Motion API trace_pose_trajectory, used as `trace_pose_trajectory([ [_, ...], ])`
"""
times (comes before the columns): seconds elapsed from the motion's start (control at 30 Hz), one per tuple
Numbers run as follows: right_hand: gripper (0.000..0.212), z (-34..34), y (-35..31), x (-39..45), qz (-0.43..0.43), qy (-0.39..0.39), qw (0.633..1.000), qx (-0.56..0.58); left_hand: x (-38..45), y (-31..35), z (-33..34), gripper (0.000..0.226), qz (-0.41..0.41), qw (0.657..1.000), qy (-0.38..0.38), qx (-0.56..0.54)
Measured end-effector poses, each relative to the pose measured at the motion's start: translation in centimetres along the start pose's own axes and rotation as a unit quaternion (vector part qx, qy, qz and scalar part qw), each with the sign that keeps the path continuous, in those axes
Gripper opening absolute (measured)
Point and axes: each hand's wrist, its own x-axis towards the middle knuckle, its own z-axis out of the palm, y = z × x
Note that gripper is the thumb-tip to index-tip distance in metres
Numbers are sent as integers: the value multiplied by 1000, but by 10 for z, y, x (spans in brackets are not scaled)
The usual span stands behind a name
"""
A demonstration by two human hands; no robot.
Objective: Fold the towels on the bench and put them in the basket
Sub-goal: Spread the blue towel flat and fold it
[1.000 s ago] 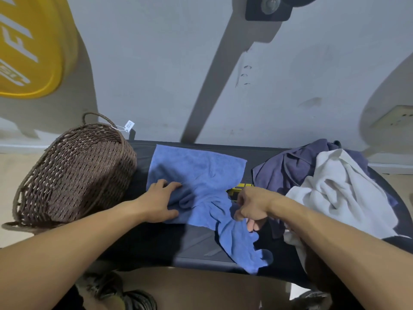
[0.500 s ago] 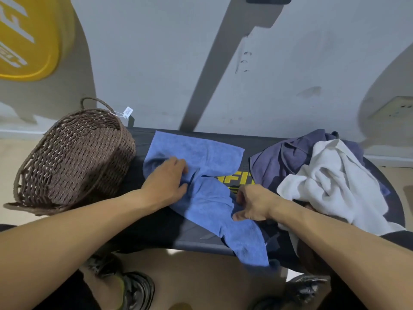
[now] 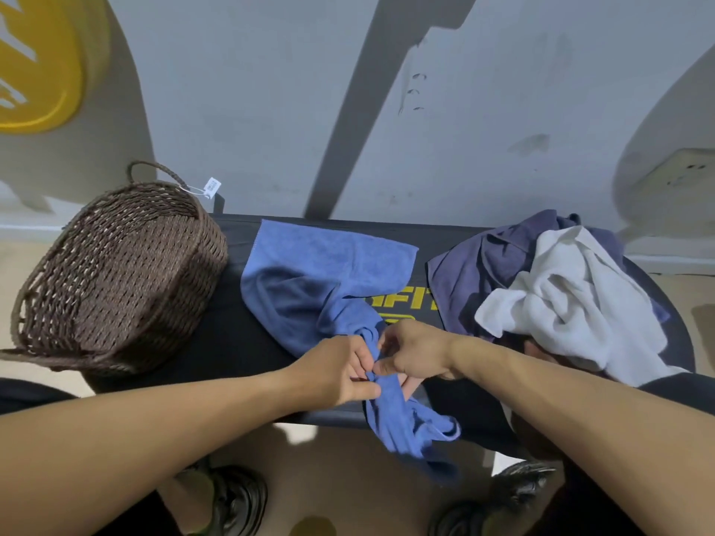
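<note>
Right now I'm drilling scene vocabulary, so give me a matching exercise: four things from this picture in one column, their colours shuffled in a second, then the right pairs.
Things:
1. basket
2. towel in both hands
3. top towel of the pile
4. bench

Colours:
A. white
B. black
C. brown
D. blue

Pairs: 1-C, 2-D, 3-A, 4-B

You face a pale grey painted wall [image 3: 271,90] crossed by a long slanting shadow [image 3: 360,121]. A round yellow sign with white lettering [image 3: 35,67] hangs far left. At the right sits a cream wall socket plate [image 3: 681,176]. Beige floor [image 3: 329,454] shows nearest you.
</note>
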Motion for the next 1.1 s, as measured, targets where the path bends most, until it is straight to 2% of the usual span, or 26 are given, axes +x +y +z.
trace_pose_trajectory([
  [0.13,33,2,-4,-7,-8,-36,996,81,-1,-3,-5,33,-46,994,26,-92],
  [0.2,43,4,-2,-11,-18,-40,996,77,-4,-3,-7,28,-57,990,33,-128],
  [0.3,46,6,-4,-16,-34,-21,999,37,-8,5,-12,22,-73,982,16,-173],
  [0.4,42,7,-5,-20,-45,-16,999,-8,-8,8,-24,19,-85,989,-25,-118],
  [0.5,44,13,-5,-23,-52,-25,997,-53,-6,9,-37,12,-84,995,-21,-48],
  [0.63,19,21,-6,-25,-56,-53,996,41,-8,2,-48,25,-60,998,-17,23],
  [0.73,14,24,-8,-25,-50,-53,994,81,-11,-7,-54,37,-33,993,34,108],
  [0.83,9,22,-12,-28,-38,-35,992,118,-17,-15,-61,45,-24,974,70,215],
  [0.97,5,22,-15,-36,-40,-88,992,76,-21,-28,-74,42,-78,960,46,264],
  [1.03,9,27,-14,-35,-83,-35,995,-38,-21,-35,-78,35,-84,962,99,242],
  [1.1,27,33,-10,-27,-154,63,965,-201,-20,-44,-80,24,-89,961,186,186],
])
